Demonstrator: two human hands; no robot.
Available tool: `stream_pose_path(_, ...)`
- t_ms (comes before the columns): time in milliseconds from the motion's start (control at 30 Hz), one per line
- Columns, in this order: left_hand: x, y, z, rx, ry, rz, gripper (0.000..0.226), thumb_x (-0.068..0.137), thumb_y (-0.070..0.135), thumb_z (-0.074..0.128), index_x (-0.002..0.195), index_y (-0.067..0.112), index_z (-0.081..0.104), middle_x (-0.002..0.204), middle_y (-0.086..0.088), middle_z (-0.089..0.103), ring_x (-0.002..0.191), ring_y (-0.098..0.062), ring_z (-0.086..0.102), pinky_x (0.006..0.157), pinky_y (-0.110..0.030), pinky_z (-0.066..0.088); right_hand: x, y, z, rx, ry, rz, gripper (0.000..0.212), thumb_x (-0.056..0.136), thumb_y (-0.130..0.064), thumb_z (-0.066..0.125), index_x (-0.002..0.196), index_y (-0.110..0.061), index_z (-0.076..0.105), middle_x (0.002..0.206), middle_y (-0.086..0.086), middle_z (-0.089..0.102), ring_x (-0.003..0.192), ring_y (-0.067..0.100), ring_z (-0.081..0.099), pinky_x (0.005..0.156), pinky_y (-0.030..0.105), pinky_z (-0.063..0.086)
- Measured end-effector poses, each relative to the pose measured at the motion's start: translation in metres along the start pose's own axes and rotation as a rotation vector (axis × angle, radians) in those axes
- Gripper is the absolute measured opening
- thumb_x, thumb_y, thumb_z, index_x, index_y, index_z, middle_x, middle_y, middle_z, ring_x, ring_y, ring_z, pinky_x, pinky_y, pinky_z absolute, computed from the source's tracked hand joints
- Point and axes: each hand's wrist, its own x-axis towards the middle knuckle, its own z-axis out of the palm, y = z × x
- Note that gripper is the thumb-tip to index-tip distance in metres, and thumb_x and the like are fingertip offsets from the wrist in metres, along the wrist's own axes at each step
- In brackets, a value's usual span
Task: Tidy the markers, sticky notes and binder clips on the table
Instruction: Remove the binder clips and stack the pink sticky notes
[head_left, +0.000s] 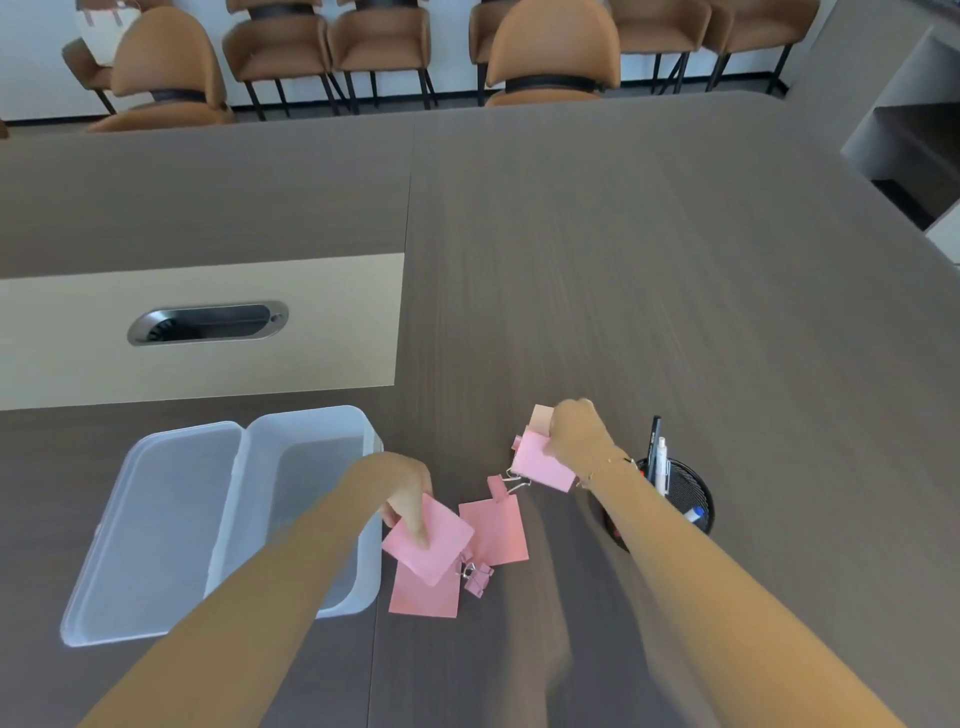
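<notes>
My left hand (408, 496) pinches a pink sticky note pad (436, 545) just right of the clear plastic box (311, 499). Two more pink pads lie flat on the table, one (496, 530) to the right and one (423, 597) below it. A pink binder clip (479, 576) rests between them, and another (500, 488) sits further back. My right hand (579, 436) grips a pink sticky note pad (540, 465) with a paler note behind it. A black mesh cup (685, 499) at the right holds several markers (658, 462).
The open box's lid (156, 530) lies hinged to its left. A beige inset panel with a metal cable port (208, 323) is set in the table behind it. Brown chairs (550, 57) line the far edge. A shelf unit (914, 150) stands at the right.
</notes>
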Motion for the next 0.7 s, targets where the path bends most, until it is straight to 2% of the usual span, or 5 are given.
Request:
stream_pose_path(167, 0.006, 0.01, 0.047, 0.156, 0.251, -0.017, 0.062, 0.064, 0.029, 0.081, 0.116, 0.009, 0.053, 0.114, -0.007, 0.059, 0.103, -0.028, 0.064, 0.07, -0.032, 0.046, 0.015, -0.006, -0.008, -0.016, 0.03, 0.016, 0.035, 0.09, 0.004, 0.045, 0.124, 0.011, 0.047, 0.136, 0.027, 0.037, 0.119, 0.039, 0.05, 0.1, 0.04, 0.043)
stream_pose_path(300, 0.011, 0.011, 0.072, 0.143, 0.396, -0.074, 0.055, 0.073, 0.01, 0.074, 0.12, 0.004, 0.047, 0.119, -0.01, 0.059, 0.109, -0.029, 0.062, 0.076, -0.031, 0.044, 0.021, -0.004, -0.004, -0.048, -0.074, 0.07, 0.043, 0.089, -0.002, 0.051, 0.13, 0.007, 0.043, 0.14, 0.024, 0.033, 0.123, 0.037, 0.048, 0.103, 0.038, 0.042)
stream_pose_path(433, 0.012, 0.012, 0.073, 0.173, 0.339, -0.087, 0.041, 0.073, 0.016, 0.075, 0.111, 0.007, 0.062, 0.116, -0.011, 0.067, 0.11, -0.027, 0.062, 0.089, -0.032, 0.051, 0.019, -0.001, 0.002, -0.072, -0.176, 0.085, 0.046, 0.084, -0.011, 0.06, 0.127, 0.0, 0.045, 0.135, 0.019, 0.038, 0.101, 0.033, 0.053, 0.085, 0.033, 0.047)
stream_pose_path(500, 0.011, 0.014, 0.074, 0.163, 0.305, -0.073, 0.039, 0.075, 0.014, 0.071, 0.112, 0.006, 0.062, 0.117, -0.012, 0.064, 0.112, -0.027, 0.059, 0.091, -0.034, 0.051, 0.019, -0.001, 0.004, -0.1, -0.157, 0.085, 0.048, 0.084, -0.012, 0.061, 0.127, -0.001, 0.044, 0.134, 0.018, 0.038, 0.11, 0.033, 0.05, 0.09, 0.033, 0.047)
stream_pose_path(700, -0.006, 0.003, 0.063, -0.077, 0.178, -0.068, 0.038, 0.068, 0.022, 0.07, 0.1, 0.015, 0.051, 0.096, -0.001, 0.054, 0.087, -0.025, 0.058, 0.074, -0.031, 0.045, 0.013, 0.003, 0.001, -0.056, -0.053, 0.063, 0.03, 0.078, -0.009, 0.065, 0.107, -0.006, 0.058, 0.123, 0.018, 0.055, 0.11, 0.033, 0.058, 0.089, 0.039, 0.051)
